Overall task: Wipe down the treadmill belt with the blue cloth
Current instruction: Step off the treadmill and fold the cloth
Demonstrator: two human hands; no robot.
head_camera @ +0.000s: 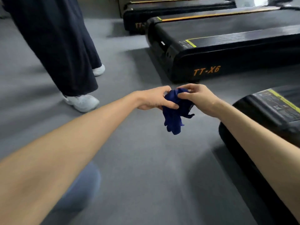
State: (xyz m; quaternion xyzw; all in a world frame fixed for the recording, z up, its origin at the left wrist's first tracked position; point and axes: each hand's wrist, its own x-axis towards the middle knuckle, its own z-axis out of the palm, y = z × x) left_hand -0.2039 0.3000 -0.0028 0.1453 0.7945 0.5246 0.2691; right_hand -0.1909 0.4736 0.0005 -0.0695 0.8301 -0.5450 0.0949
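Observation:
A crumpled dark blue cloth (pixel 173 117) hangs in the air over the grey floor, in the middle of the view. My left hand (pixel 154 99) grips its upper left part with thumb and curled fingers. My right hand (pixel 197 96) pinches its top right edge. Part of the cloth dangles below both hands. The nearest black treadmill (pixel 267 109) lies low at the right, just beyond my right forearm, with only its rear end in view. A second treadmill marked TT-X6 (pixel 227 39) stands farther ahead, its dark belt showing.
A person in wide dark trousers and white shoes (pixel 81 102) stands at the left, close to my left arm. A third treadmill (pixel 170 12) sits at the back. Grey carpet (pixel 138 168) covers the floor between the machines. My blue-clad knee (pixel 81 189) shows below.

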